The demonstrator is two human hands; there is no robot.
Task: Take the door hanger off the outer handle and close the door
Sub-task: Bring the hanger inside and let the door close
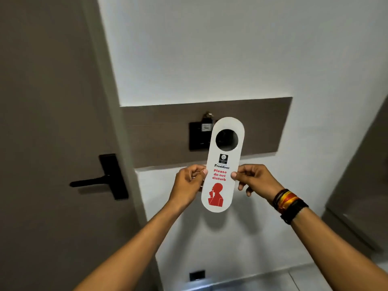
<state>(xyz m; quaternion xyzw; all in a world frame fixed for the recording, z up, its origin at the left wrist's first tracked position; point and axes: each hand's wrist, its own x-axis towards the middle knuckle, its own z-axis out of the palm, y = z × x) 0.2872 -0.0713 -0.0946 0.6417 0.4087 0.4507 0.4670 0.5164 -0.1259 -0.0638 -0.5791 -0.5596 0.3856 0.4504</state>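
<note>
A white door hanger with a round hole and red "Please do not disturb" print is held upright in front of the wall. My left hand pinches its left edge and my right hand pinches its right edge, both at mid-height. The grey-brown door fills the left of the view and sits shut in its frame. Its black lever handle on a black plate points left, with nothing hanging on it.
Behind the hanger a brown wall panel carries a black key-card switch with a key fob in it. A small black socket sits low on the white wall. Another brown panel stands at the right edge.
</note>
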